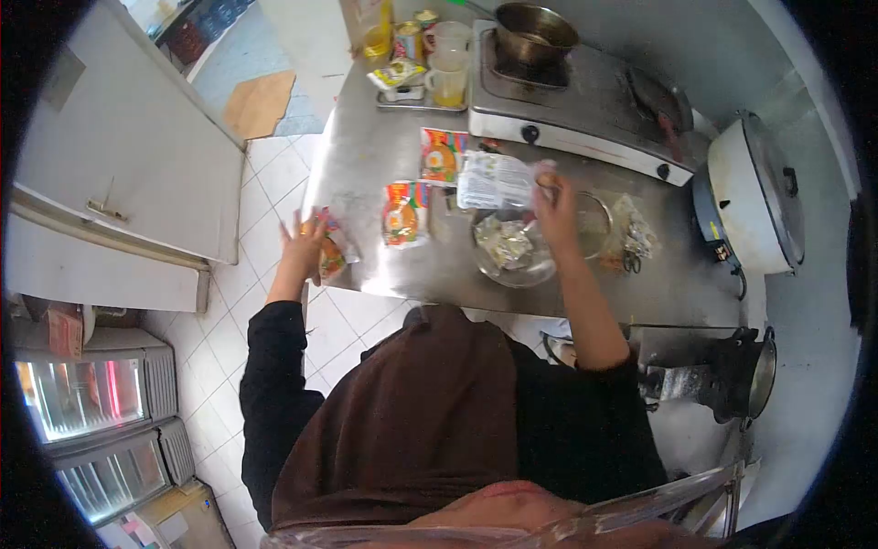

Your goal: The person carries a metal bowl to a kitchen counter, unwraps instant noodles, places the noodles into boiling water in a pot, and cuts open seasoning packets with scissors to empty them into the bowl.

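Note:
My left hand (302, 242) is at the left edge of the steel table, fingers fairly spread, gripping a red instant noodle packet (335, 252); the hand partly covers it. My right hand (556, 209) is closed on the right end of another noodle packet (494, 181), its white printed back turned up. Two more packets lie face up between the hands: one nearer (402, 215), one farther (443, 156). Below my right hand, a clear glass bowl (517, 274) holds a crumpled silvery wrapper (503, 242).
Behind stands a gas stove (594, 101) with a pot (535, 32) on it. At the back left, a tray (421, 105) carries cups and cans. Scissors (632, 263) and a torn wrapper (636, 229) lie right of the bowl. A large white cooker (750, 197) stands far right.

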The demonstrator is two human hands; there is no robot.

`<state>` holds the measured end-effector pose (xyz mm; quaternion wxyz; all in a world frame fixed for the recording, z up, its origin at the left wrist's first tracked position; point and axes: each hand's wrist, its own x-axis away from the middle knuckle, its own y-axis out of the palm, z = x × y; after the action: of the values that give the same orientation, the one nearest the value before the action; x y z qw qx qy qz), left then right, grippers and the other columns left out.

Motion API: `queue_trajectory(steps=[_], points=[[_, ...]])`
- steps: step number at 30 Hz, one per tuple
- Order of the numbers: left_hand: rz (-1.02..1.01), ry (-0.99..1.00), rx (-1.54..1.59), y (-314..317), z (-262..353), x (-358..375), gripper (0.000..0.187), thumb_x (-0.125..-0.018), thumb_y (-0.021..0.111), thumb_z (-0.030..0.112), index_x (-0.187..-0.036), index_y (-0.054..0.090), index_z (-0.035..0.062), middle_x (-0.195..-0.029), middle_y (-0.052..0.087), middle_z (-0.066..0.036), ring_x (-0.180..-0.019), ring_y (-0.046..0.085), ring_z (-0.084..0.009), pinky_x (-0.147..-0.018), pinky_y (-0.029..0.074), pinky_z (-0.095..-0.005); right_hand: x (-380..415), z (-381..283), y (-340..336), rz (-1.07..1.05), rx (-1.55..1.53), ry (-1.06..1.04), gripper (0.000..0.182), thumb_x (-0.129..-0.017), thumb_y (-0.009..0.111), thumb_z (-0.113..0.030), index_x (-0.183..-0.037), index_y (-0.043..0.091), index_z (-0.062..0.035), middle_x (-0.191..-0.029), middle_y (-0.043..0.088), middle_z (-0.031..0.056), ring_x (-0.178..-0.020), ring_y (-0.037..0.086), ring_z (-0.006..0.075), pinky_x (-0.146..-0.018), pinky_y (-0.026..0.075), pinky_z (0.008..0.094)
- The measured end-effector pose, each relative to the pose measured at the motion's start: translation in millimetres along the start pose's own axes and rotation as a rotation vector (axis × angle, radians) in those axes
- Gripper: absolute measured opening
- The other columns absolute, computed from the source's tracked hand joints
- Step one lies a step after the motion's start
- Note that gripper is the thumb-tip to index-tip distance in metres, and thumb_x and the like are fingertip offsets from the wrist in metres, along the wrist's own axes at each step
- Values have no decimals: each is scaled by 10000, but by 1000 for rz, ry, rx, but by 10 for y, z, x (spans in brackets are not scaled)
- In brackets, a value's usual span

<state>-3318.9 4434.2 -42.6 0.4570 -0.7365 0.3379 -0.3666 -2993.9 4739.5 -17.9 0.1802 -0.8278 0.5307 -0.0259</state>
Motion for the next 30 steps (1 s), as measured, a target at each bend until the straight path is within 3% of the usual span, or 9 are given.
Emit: queue_trajectory(steps=[2, 3, 6, 9, 13, 15, 18, 22, 30], points=[[442, 239, -109, 549, -209, -222, 1169, -396, 814, 286, -1371, 178, 183, -1434, 155, -58, -1316, 124, -329, -1003, 154, -597, -206, -259, 477, -112, -8, 110, 426, -824, 574, -196, -1165, 390, -20, -1064, 496, 131, -939, 520, 240, -720, 472, 367], [667, 359, -166, 609, -280, -269, 1107, -428, 799, 277, -1366, 218, 186, -1434, 168, -37, -1321, 126, -309, -1011, 149, -588, -326, -149, 621, -32, 211, -12, 432, -815, 580, -194, -1161, 393, -14, -1056, 501, 143, -944, 516, 264, -744, 459, 375], [576, 548, -114, 462, -376, -366, 925, -487, 764, 258, -1306, 340, 189, -1399, 252, -17, -1310, 186, -266, -1025, 158, -557, -478, -65, 901, 164, 775, -342, 488, -756, 623, -197, -1148, 411, 4, -1076, 492, 189, -1006, 465, 350, -858, 385, 415], [91, 776, 12, 172, -495, -499, 847, -488, 769, 256, -1243, 397, 164, -1330, 342, -30, -1293, 231, -257, -1039, 168, -520, -175, -429, 1067, 193, 729, -524, 468, -749, 623, -199, -1136, 440, -12, -1102, 478, 166, -1054, 436, 330, -864, 377, 413], [89, 612, 762, -40, -483, -492, 841, -394, 778, 167, -1151, 424, 75, -1156, 445, -110, -1125, 385, -326, -991, 274, -451, 515, -957, 1193, -375, 294, -260, 252, -756, 616, -181, -982, 578, -77, -1115, 453, 131, -1077, 435, 287, -896, 364, 408], [230, 591, 993, -315, -304, -334, 855, -387, 766, 129, -1156, 399, 54, -1133, 422, -149, -1060, 389, -351, -941, 311, -430, 731, -1259, 1230, -552, 162, -147, 192, -732, 629, -127, -915, 607, -75, -1119, 445, 122, -1054, 458, 255, -862, 410, 358], [405, 614, 1120, -666, 45, -179, 886, -407, 794, 142, -1180, 372, 50, -1145, 382, -171, -1079, 354, -361, -918, 319, -422, 864, -1416, 1315, -513, -60, -112, 192, -710, 638, -82, -899, 606, -67, -1126, 442, 115, -1027, 477, 229, -782, 454, 299], [538, 532, 1133, -1130, 512, -40, 922, -396, 834, 173, -1186, 371, 61, -1143, 376, -174, -1068, 350, -362, -901, 324, -440, 854, -1689, 1057, -390, 50, -221, 209, -685, 648, -45, -882, 579, -54, -1129, 446, 114, -964, 514, 218, -720, 469, 278], [686, 721, 1113, -1564, 1287, -7, 924, -389, 827, 134, -1186, 364, 75, -1138, 380, -163, -1063, 357, -346, -891, 327, -433, 1207, -1692, 272, 7, 238, -298, 177, -662, 582, 62, -784, 514, -46, -1143, 454, 131, -923, 535, 244, -717, 471, 316]])
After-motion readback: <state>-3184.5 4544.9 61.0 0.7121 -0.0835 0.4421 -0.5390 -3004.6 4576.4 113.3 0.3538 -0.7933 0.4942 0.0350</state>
